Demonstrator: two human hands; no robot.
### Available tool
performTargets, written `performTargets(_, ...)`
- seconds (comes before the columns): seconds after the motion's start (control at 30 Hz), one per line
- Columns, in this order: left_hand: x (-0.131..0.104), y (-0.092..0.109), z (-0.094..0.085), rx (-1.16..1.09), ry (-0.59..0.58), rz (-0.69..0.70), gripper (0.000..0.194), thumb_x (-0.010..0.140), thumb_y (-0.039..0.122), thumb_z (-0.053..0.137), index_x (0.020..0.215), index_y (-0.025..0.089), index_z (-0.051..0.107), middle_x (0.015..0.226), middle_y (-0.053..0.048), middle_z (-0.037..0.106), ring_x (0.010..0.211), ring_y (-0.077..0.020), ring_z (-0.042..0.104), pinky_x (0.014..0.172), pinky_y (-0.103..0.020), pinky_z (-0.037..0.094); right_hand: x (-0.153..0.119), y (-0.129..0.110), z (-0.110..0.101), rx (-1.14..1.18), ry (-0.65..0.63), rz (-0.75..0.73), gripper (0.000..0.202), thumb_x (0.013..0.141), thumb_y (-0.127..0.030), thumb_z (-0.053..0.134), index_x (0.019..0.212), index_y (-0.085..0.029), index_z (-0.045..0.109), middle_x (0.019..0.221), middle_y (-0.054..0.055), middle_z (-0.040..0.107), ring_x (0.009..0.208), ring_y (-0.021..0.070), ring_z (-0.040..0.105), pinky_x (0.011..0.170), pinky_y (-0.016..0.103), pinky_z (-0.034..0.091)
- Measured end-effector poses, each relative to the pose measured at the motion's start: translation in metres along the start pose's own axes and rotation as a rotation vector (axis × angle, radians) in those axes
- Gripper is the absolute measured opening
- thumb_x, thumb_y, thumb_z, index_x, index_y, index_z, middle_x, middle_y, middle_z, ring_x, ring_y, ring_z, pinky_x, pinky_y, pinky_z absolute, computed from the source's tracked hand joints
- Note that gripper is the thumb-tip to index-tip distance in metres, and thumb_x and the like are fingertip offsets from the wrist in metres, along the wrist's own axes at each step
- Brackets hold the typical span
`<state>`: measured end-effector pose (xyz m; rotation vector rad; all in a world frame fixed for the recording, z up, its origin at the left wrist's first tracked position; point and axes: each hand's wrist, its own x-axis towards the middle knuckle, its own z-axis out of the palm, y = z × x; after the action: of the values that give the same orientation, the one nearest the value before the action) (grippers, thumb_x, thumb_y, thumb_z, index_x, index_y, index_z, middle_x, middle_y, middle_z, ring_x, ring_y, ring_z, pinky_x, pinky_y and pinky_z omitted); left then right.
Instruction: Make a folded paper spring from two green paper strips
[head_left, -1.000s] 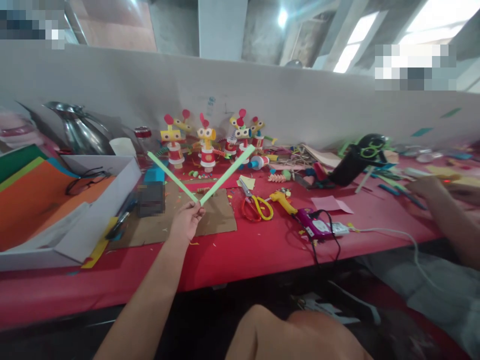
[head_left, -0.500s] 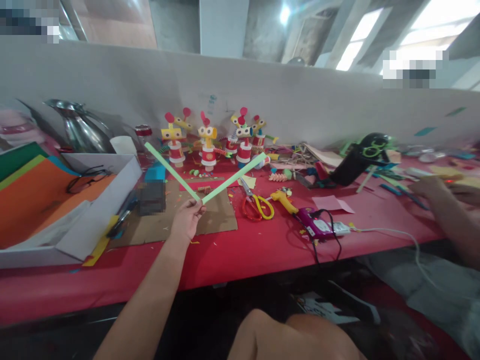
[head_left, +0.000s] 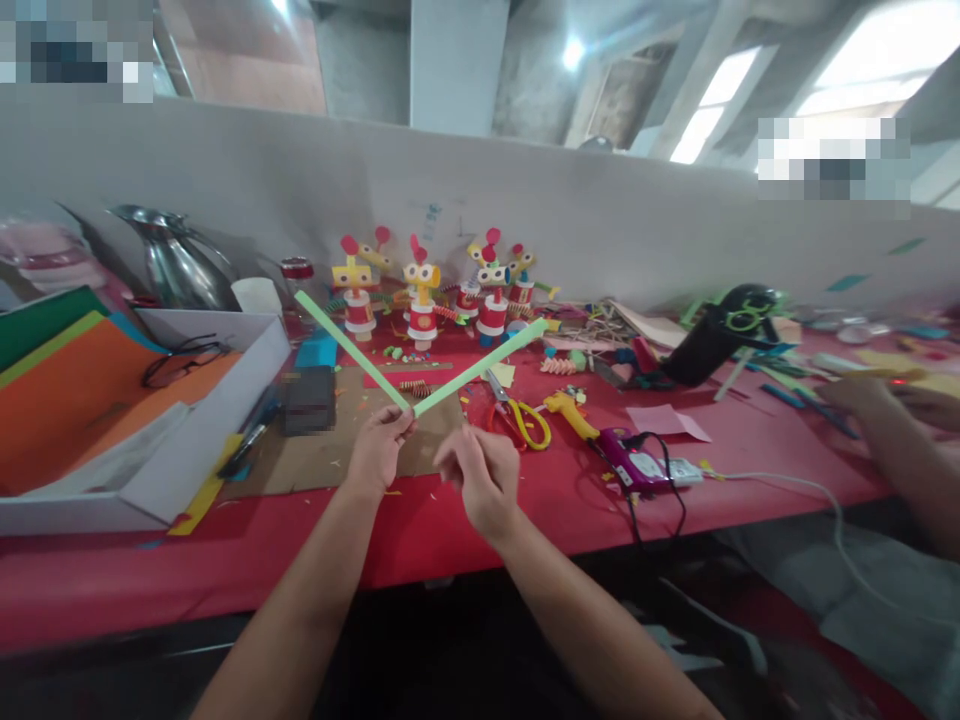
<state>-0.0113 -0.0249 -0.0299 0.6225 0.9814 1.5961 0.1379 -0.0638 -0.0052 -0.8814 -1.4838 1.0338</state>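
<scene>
My left hand point(head_left: 381, 445) is closed in a pinch on two light green paper strips point(head_left: 484, 368). Their lower ends meet at my fingertips, and the strips spread upward into a V. Close by on the right, my right hand point(head_left: 484, 475) has its fingers curled in, with nothing showing between them. It is apart from the strips. Below the strips lies a piece of brown cardboard point(head_left: 300, 465) with a small coiled paper spring point(head_left: 415, 388) on it. Scissors point(head_left: 531, 425) with red and yellow handles rest just beyond my right hand.
Several paper figures point(head_left: 422, 315) stand at the back. A white box point(head_left: 202, 425) of coloured paper and glasses is on the left, near a metal jug point(head_left: 176, 265). A yellow glue gun point(head_left: 571, 412), purple power strip point(head_left: 630, 460) and black holder point(head_left: 701, 345) are right. Another person's arm point(head_left: 892, 430) reaches in.
My right hand has come into view from below and is now beside my left hand. The left hand still pinches the green strips. The view has shifted slightly.
</scene>
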Motion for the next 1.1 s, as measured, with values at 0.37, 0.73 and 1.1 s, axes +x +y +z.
performTargets(0.37,-0.001,-0.002,0.005,-0.033,-0.003,-0.034,0.028,0.042,0.021,0.083,0.052,0.016,0.057,0.053,0.004,0.057,0.052,-0.0075,0.051,0.054,-0.02,0.039,0.041,0.04,0.022,0.118,-0.037,0.086,0.021,0.067,-0.037,0.069,0.074,-0.019,0.059,0.07,0.0,0.064,0.063,0.0146,0.059,0.06,0.025,0.049)
performTargets(0.73,-0.007,0.0,0.011,-0.009,0.018,-0.092,0.025,0.049,0.028,0.081,0.065,0.015,0.067,0.057,-0.001,0.064,0.056,-0.0137,0.059,0.061,-0.027,0.046,0.044,0.044,0.014,0.161,0.039,0.194,0.021,0.071,-0.039,0.065,0.066,-0.019,0.063,0.058,-0.002,0.061,0.056,0.014,0.057,0.056,0.025,0.048)
performTargets(1.1,-0.008,-0.002,0.012,-0.001,0.0,-0.013,0.026,0.048,0.03,0.083,0.064,0.015,0.069,0.059,-0.001,0.066,0.056,-0.0121,0.058,0.061,-0.025,0.045,0.043,0.046,0.015,0.277,0.053,0.208,0.016,0.069,-0.035,0.067,0.068,-0.02,0.064,0.059,-0.002,0.062,0.057,0.0141,0.058,0.059,0.026,0.048)
